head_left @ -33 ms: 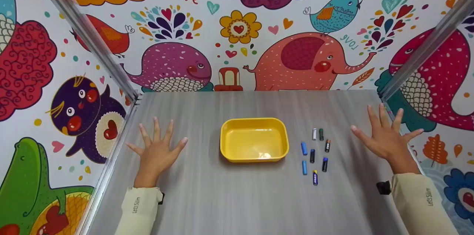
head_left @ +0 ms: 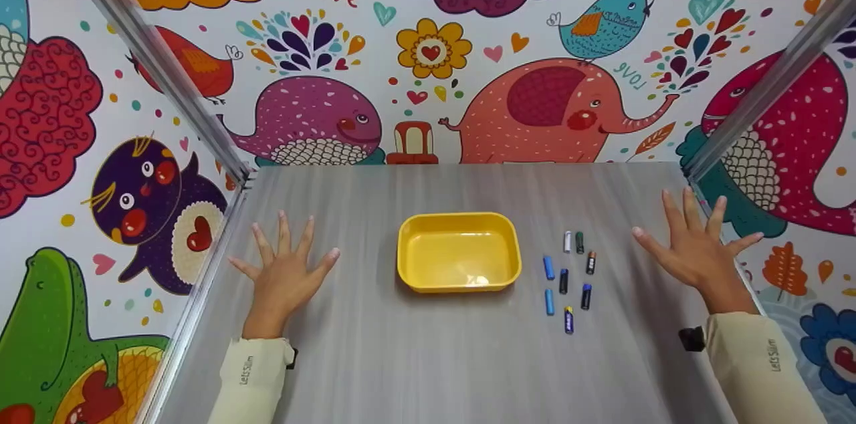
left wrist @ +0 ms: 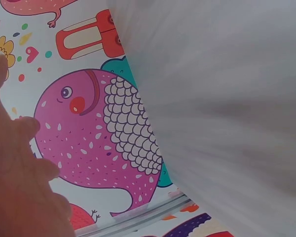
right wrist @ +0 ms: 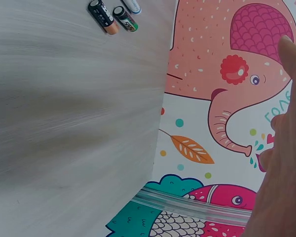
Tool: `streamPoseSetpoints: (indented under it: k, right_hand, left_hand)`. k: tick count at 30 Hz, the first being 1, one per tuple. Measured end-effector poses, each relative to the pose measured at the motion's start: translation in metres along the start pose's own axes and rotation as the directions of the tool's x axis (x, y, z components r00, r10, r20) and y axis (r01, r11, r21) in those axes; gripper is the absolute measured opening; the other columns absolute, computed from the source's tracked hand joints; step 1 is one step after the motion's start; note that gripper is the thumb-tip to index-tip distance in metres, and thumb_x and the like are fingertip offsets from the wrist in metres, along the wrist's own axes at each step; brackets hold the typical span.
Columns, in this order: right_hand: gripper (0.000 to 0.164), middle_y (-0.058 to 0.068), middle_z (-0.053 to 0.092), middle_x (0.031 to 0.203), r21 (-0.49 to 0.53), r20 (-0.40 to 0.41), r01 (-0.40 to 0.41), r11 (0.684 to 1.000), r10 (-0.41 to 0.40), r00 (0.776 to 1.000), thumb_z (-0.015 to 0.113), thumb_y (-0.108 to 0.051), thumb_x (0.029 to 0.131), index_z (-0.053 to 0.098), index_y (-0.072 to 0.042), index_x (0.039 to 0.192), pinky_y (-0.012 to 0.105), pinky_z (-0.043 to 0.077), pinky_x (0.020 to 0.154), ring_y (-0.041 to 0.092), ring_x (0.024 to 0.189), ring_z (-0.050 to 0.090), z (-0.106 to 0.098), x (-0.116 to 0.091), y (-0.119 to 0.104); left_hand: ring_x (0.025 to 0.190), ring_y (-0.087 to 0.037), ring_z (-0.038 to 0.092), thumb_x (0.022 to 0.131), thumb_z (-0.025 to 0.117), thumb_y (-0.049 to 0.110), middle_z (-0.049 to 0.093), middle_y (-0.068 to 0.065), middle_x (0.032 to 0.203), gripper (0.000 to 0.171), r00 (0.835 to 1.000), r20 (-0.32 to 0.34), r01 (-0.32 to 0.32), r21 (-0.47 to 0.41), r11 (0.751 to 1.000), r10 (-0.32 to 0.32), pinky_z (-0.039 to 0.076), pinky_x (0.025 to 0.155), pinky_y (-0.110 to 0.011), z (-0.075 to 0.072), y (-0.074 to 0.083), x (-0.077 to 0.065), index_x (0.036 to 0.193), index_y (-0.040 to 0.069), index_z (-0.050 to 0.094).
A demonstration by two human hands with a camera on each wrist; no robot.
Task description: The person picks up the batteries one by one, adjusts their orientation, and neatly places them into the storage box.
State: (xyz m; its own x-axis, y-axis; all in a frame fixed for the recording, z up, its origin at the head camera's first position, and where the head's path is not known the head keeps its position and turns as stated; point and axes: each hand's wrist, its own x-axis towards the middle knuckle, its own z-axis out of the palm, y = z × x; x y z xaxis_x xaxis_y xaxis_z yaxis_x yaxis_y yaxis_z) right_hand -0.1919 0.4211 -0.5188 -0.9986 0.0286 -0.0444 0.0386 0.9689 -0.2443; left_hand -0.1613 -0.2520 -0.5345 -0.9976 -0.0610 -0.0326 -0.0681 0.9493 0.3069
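At the grey wood-grain surface (head_left: 414,364), apparently waiting before any pickup, with left hand (head_left: 286,277) and right hand (head_left: 697,255) spread, probably needing a fingertip pinch next for the small multicoloured cylindrical batteries (head_left: 564,281) right of the yellow rectangular plastic tray (head_left: 435,260).

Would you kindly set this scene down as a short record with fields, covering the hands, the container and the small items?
Surface: grey table
Container: yellow tray, with no batteries in it
Small items: eight batteries, loose on the table, between the tray and the right hand
Left hand: fingers spread, holding nothing
Right hand: fingers spread, holding nothing
Backdrop: white wall with cartoon animals
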Motion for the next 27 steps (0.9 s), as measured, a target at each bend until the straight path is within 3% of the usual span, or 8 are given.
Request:
streamPoseSetpoints:
  k: [15, 20, 24, 27]
  right_hand:
    - [0.098, 0.017, -0.026, 0.167, 0.020, -0.001, 0.004, 1.000, -0.004, 1.000, 0.038, -0.075, 0.095, -0.009, -0.024, 0.165, 0.078, -0.039, 0.076, 0.052, 0.142, -0.041, 0.003, -0.001, 0.003]
    - [0.101, 0.018, -0.020, 0.168, 0.041, -0.014, 0.019, 0.999, -0.019, 1.000, 0.043, -0.075, 0.094, -0.009, -0.024, 0.165, 0.086, -0.029, 0.085, 0.052, 0.147, -0.033, 0.011, -0.002, 0.003]
    - [0.102, 0.022, -0.011, 0.170, 0.090, 0.013, 0.019, 0.996, -0.021, 1.000, 0.044, -0.074, 0.094, -0.011, -0.025, 0.164, 0.089, -0.018, 0.093, 0.054, 0.150, -0.023, 0.016, -0.002, 0.002]
    - [0.104, 0.027, -0.004, 0.169, 0.141, 0.055, 0.004, 0.990, -0.012, 0.998, 0.046, -0.075, 0.094, -0.011, -0.026, 0.164, 0.088, -0.009, 0.101, 0.058, 0.151, -0.010, 0.020, -0.003, 0.000]
  left_hand:
    - [0.148, -0.055, -0.027, 0.090, 0.030, 0.086, -0.008, -0.016, 0.172, 0.097, 1.000, -0.010, 0.000, 0.004, 1.000, 0.000, -0.034, 0.092, -0.081, 0.008, 0.004, 0.000, 0.165, 0.027, 0.018]
    - [0.150, -0.056, -0.022, 0.093, 0.031, 0.083, -0.007, -0.015, 0.172, 0.092, 1.000, 0.003, 0.003, -0.026, 1.000, -0.003, -0.029, 0.094, -0.085, 0.015, 0.004, -0.002, 0.165, 0.028, 0.015]
    - [0.152, -0.055, -0.014, 0.097, 0.032, 0.078, -0.001, -0.015, 0.172, 0.086, 1.000, 0.006, -0.003, -0.101, 0.995, 0.004, -0.023, 0.097, -0.088, 0.022, 0.006, -0.003, 0.165, 0.028, 0.017]
    - [0.155, -0.053, -0.004, 0.099, 0.031, 0.074, 0.005, -0.014, 0.173, 0.083, 1.000, 0.006, -0.008, -0.164, 0.986, 0.009, -0.010, 0.104, -0.089, 0.029, 0.009, -0.002, 0.165, 0.026, 0.018]
